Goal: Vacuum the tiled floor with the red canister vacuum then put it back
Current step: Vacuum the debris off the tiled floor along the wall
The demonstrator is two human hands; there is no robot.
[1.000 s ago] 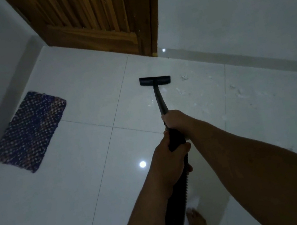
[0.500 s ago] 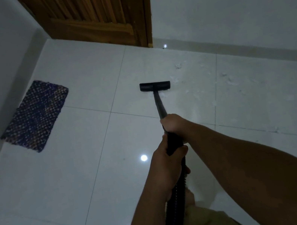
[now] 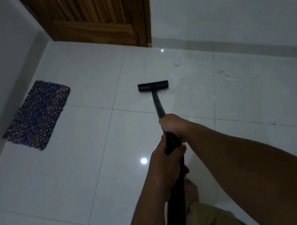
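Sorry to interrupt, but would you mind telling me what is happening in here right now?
A person is vacuuming a white tiled floor. Both hands grip the black wand: the right hand further forward, the left hand behind it at the hose end. The floor nozzle rests flat on a tile, in front of the wooden door. White scraps of debris still lie to its right, near the wall. A woven mat lies by the left wall. The canister is out of view.

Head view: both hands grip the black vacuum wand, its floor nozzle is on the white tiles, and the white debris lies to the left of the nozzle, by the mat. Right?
Not quite. The debris lies right of the floor nozzle, not left by the mat. The head view shows both the left hand and right hand gripping the wand.
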